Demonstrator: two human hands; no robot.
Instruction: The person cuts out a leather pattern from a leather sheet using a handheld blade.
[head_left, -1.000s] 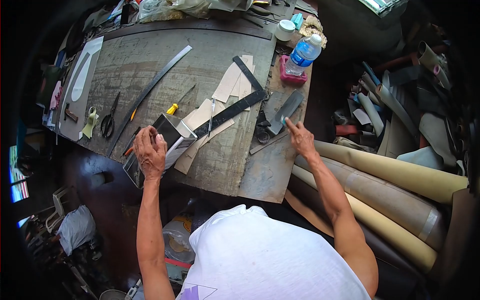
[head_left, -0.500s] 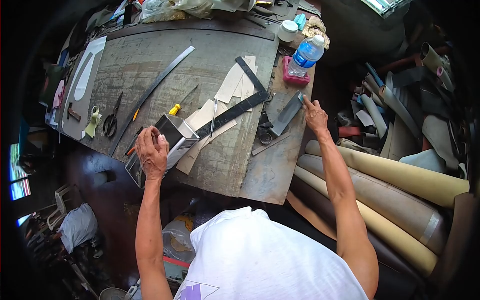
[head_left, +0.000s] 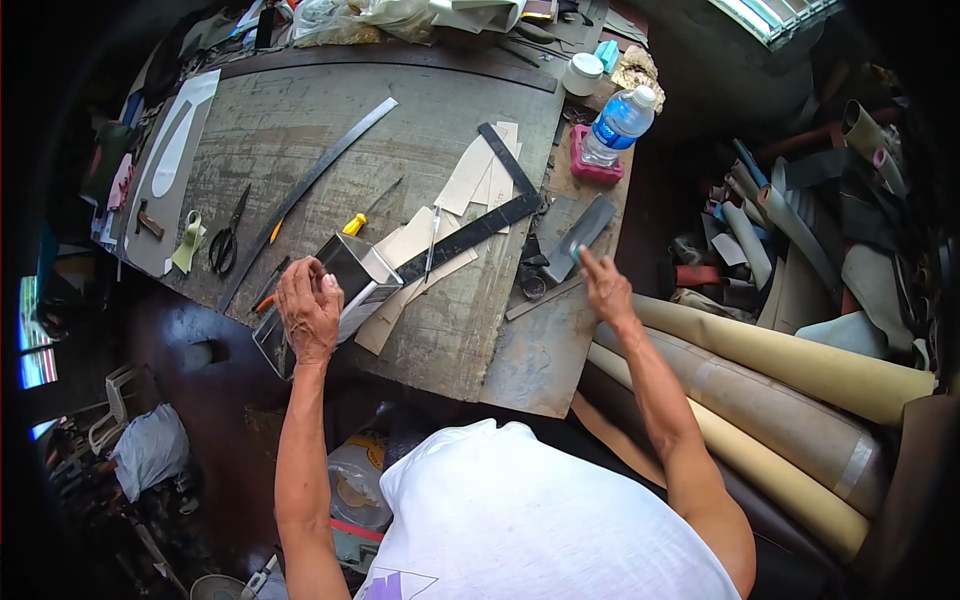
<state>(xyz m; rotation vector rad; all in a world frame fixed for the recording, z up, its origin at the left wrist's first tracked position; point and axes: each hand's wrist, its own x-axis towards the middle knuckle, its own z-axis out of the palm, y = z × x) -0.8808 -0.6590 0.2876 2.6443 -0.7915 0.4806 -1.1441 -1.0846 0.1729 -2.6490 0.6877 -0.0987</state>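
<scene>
My left hand (head_left: pixel 310 308) is curled over the side of an open, tilted metal container (head_left: pixel 365 270) at the table's front edge. On the right side of the table lies a long grey block (head_left: pixel 580 235). Over its lower end is my right hand (head_left: pixel 606 288), fingertips pressed on a small pale bluish piece (head_left: pixel 576 250) too small to make out. Between the hands, a black metal square (head_left: pixel 470 236) rests across cut beige pieces (head_left: pixel 463 180), with a thin pen-like tool (head_left: pixel 433 240) on top.
The table (head_left: pixel 460 330) also bears a yellow-handled screwdriver (head_left: pixel 354 224), scissors (head_left: pixel 224 248), a long metal strip (head_left: pixel 320 185), a water bottle (head_left: pixel 618 128) in a pink tray (head_left: pixel 597 168) and a white jar (head_left: pixel 582 74). Large material rolls (head_left: pixel 790 350) lie at the right.
My right hand has slid from the far end of the grey block toward its near end, with the small piece under the fingertips. My left hand stays on the container.
</scene>
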